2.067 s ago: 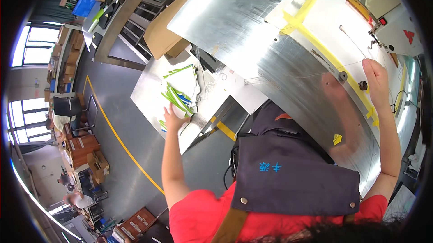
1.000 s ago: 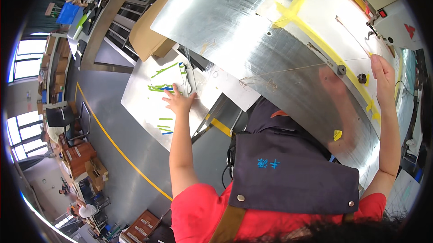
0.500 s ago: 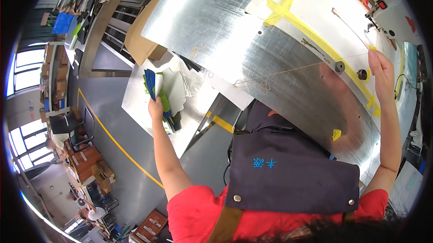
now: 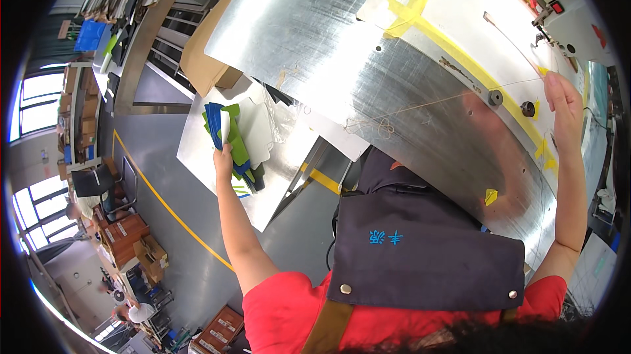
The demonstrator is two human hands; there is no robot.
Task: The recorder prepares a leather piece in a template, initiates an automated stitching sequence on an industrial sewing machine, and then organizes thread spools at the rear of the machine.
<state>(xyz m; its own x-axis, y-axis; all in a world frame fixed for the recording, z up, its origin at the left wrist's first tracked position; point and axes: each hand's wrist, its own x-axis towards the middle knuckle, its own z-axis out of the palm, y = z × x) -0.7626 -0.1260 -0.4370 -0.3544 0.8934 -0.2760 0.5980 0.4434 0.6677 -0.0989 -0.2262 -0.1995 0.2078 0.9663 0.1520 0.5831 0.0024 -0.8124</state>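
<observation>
My left hand grips a bundle of blue and white cut pieces above a light table, beside green pieces and white sheets. My right hand has its fingers closed at a thin thread that runs across the large metal plate from a loose tangle. Near that hand are a grey cylinder, a dark knob and yellow tape over a white board. A sewing machine head stands above it.
A cardboard box and a metal frame are beyond the table. On the left are a floor line, a black chair, shelves, wooden crates and people at benches. A dark apron covers my front.
My left hand has gone from spread fingers over the pieces to gripping a blue and white bundle, shifted left. My right hand stays near the machine, and the thread now stretches toward it.
</observation>
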